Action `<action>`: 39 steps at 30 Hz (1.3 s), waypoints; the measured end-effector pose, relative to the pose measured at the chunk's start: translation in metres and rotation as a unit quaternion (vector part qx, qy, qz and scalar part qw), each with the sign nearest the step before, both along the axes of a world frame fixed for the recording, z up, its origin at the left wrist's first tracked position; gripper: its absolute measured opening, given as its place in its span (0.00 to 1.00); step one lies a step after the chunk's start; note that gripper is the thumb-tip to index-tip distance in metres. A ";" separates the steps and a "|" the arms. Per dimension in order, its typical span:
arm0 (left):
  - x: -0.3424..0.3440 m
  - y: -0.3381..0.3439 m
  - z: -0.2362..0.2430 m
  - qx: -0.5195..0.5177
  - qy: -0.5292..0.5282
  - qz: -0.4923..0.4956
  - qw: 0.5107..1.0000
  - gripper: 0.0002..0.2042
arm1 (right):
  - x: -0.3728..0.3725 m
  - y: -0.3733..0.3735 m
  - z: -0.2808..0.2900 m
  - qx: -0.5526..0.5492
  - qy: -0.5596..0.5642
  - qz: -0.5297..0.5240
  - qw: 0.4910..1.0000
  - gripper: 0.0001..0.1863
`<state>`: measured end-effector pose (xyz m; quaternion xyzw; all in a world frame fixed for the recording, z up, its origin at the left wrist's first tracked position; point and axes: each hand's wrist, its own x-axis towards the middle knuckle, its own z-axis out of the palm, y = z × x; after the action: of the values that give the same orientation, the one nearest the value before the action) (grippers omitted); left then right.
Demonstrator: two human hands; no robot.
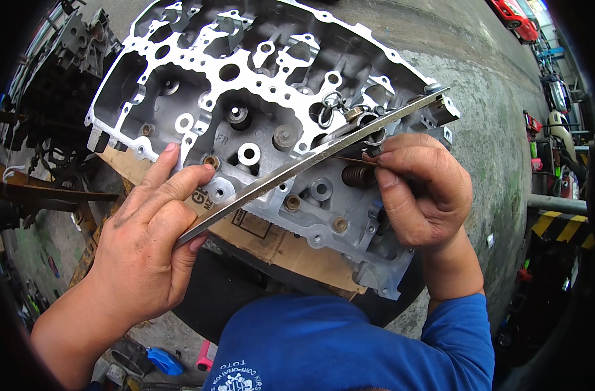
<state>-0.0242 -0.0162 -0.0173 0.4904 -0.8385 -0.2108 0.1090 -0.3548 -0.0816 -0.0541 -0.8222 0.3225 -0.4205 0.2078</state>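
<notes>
A large aluminium cylinder head (pixel 261 73) lies tilted in front of me, its valve pockets facing up. Diagonally across it runs a long flat metal bar (pixel 291 169). My left hand (pixel 147 228) grips the bar's near end, with the fingers reaching over the casting's edge. At the far half of the bar hangs a short chain (pixel 326 112) beside a metal ring fitting. Thumb and forefinger of my right hand (pixel 428 189) pinch a thin rod (pixel 355 159) just above a dark coil valve spring (pixel 357 176). The rod's tip is hard to make out.
Cardboard (pixel 271 251) sits beneath the casting, over my lap. Dark engine parts (pixel 76 39) stand at the far left. A blue plastic object (pixel 164 360) is on the floor at lower left. To the right are a grey pipe (pixel 558 204) and a yellow-and-black striped block (pixel 561 226).
</notes>
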 end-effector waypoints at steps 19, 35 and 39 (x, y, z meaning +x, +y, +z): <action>0.000 -0.001 0.014 0.015 -0.034 0.000 0.999 0.07 | 0.015 0.014 0.006 -0.121 0.127 -0.005 0.984 0.12; 0.006 -0.001 0.003 0.000 -0.035 0.006 0.999 0.19 | 0.030 0.019 -0.004 -0.126 0.150 -0.054 0.979 0.11; 0.005 -0.002 0.003 0.000 -0.030 0.010 1.000 0.18 | 0.028 0.022 -0.003 -0.110 0.130 -0.062 0.983 0.11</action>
<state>-0.0191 -0.0178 -0.0141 0.5047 -0.8366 -0.1951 0.0859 -0.3270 -0.0595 -0.0572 -0.8664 0.3487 -0.3545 0.0459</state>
